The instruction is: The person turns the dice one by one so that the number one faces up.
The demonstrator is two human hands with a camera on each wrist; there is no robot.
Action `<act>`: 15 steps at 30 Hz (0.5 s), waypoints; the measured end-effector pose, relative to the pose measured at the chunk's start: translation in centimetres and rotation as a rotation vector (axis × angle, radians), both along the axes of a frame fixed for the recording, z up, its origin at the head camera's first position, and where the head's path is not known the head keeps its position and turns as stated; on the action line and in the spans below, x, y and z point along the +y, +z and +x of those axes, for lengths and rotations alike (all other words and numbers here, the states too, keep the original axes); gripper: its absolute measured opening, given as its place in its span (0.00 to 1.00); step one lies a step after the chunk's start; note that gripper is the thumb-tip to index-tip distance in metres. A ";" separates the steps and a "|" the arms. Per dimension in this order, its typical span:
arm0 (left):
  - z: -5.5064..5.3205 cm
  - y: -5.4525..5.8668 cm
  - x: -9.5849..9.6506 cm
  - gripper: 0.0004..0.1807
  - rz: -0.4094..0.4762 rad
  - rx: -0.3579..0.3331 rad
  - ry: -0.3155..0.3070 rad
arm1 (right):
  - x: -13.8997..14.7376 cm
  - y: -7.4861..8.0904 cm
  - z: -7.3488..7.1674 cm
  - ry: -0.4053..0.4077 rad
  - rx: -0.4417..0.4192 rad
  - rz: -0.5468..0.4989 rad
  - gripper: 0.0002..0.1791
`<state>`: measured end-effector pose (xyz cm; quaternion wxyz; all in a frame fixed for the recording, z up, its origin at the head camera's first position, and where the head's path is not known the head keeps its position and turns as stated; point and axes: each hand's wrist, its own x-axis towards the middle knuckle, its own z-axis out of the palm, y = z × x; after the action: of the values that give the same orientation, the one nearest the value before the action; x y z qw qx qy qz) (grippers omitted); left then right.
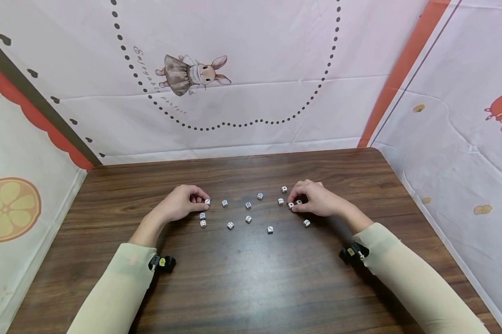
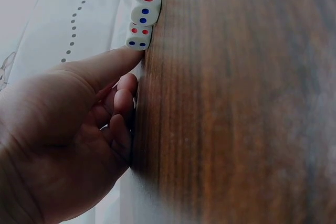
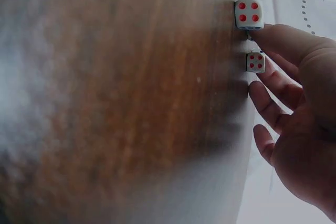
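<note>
At the left of the group my left hand [image 1: 179,202] pinches a white die [image 1: 207,202] between thumb and fingers, low at the table. Just nearer than its thumb, two dice stand one in front of the other, a blue-spotted die [image 1: 202,215] and a red-spotted die [image 1: 203,223]. On the other side, my right hand [image 1: 319,199] has thumb and index finger around another die [image 1: 291,205]. One more die [image 1: 299,202] lies between its fingers and palm. In the right wrist view a die with four red spots [image 3: 255,62] shows beside the fingers.
Several loose dice lie between the hands, among them a middle die [image 1: 248,205] and a nearer die [image 1: 270,229]. A die [image 1: 306,223] sits nearer than the right hand. Printed cloth [image 1: 251,106] hangs behind the brown wooden table [image 1: 242,287].
</note>
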<state>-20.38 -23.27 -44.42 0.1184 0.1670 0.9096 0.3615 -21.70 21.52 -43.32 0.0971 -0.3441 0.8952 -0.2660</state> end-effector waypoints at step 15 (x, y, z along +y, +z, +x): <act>-0.1 -0.3 -0.1 0.09 -0.009 0.006 0.004 | 1.7 2.0 2.8 0.039 -0.038 -0.086 0.13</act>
<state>-20.51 -23.32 -44.72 0.1157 0.1659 0.9120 0.3569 -18.91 23.24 -41.34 0.1042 -0.3601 0.8742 -0.3087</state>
